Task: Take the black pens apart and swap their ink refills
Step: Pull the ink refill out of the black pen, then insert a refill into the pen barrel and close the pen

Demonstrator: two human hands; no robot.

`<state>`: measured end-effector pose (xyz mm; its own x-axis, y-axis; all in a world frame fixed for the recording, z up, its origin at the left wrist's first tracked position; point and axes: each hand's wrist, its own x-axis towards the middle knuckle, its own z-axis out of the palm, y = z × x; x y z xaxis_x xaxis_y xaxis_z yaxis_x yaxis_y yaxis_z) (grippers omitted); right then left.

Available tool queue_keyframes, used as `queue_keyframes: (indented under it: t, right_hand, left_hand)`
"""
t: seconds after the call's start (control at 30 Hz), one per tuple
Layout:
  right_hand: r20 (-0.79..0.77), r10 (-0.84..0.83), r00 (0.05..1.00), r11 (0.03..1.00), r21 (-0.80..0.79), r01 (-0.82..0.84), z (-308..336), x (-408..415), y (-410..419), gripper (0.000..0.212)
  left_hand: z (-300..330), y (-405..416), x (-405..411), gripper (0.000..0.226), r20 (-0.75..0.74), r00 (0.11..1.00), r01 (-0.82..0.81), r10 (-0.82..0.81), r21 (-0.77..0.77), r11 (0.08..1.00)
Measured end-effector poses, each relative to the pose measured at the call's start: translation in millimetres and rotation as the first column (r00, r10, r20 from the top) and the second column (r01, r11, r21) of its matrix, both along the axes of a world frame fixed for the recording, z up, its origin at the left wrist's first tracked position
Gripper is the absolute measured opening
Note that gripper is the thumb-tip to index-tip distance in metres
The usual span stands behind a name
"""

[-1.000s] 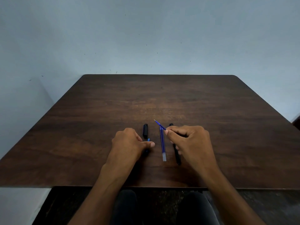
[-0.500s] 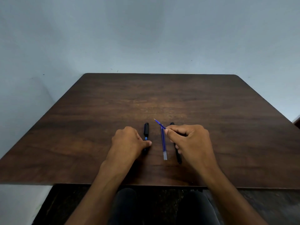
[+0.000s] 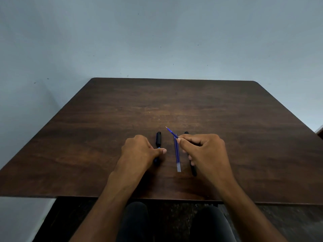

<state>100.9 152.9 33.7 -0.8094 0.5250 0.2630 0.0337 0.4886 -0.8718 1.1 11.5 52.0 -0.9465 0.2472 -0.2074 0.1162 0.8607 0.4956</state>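
Observation:
On the dark wooden table (image 3: 244, 130) lies a black pen (image 3: 158, 138) with a bit of blue showing at its middle. My left hand (image 3: 142, 151) is curled over this pen's lower half, thumb pointing right. My right hand (image 3: 204, 152) pinches a blue ink refill (image 3: 172, 133) that is raised at a slant, its tip pointing up-left. A second blue refill (image 3: 177, 155) lies flat between my hands, its clear end toward me. A second black pen barrel (image 3: 193, 170) lies under my right hand, only its two ends showing.
The table's near edge (image 3: 87, 196) runs just below my wrists, with my dark-clothed legs under it. A plain pale wall (image 3: 157, 41) stands behind the table's far edge. Bare wood surrounds the pens on all sides.
Both hands stay in place. My left thumb has shifted only slightly on the left pen, and the right hand still holds the slanted refill.

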Motion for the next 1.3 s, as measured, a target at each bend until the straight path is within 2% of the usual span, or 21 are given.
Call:
queue_keyframes:
  t: [0.1,0.17,0.23,0.33,0.47,0.6,0.9,1.03,1.17,1.3]
  right_hand:
    - [-0.046,0.024,0.999,0.997,-0.077,-0.027,1,-1,-1,0.010]
    - [-0.075,0.031,0.997,0.984,-0.174,-0.044,2,-2,-3,0.012]
    - [-0.096,0.025,0.995,0.968,-0.248,-0.048,2,-3,-3,0.013]
    - [-0.135,0.026,0.991,0.913,-0.399,-0.079,3,-5,-1,0.015]
    - [-0.195,-0.001,0.981,0.846,-0.524,-0.103,8,-6,-2,0.014]
    - [-0.220,-0.071,0.973,0.805,-0.588,-0.075,10,-6,-6,0.011]
    - [-0.247,-0.157,0.956,0.759,-0.649,-0.043,7,-10,-11,0.010]
    - [-0.241,-0.133,0.961,0.770,-0.636,-0.053,5,-5,-5,0.009]
    - [-0.248,-0.131,0.960,0.643,-0.758,-0.108,4,-3,-6,0.008]
    - [-0.224,-0.123,0.967,0.665,-0.742,-0.087,-1,-2,-6,0.008]
  left_hand:
    - [-3,-5,1,0.035,-0.060,0.998,-0.002,0.008,0.085,0.996]
    - [-5,-8,3,0.029,-0.136,0.991,0.013,0.021,0.244,0.970]
    - [-3,-10,7,0.019,-0.182,0.983,0.064,0.014,0.418,0.906]
    - [-1,-10,16,0.015,-0.170,0.982,0.166,-0.083,0.567,0.807]
    - [-1,-3,31,0.029,-0.119,0.985,0.173,-0.125,0.681,0.711]
    - [-4,2,38,0.045,-0.162,0.985,0.152,-0.053,0.696,0.702]
    - [-11,10,40,0.046,-0.126,0.984,0.177,-0.126,0.785,0.594]
    - [-11,6,34,0.038,-0.235,0.966,0.249,-0.108,0.737,0.628]
    - [-10,8,40,0.031,-0.280,0.953,0.288,-0.114,0.725,0.626]
    - [-8,11,41,0.032,-0.384,0.921,0.310,-0.058,0.636,0.706]
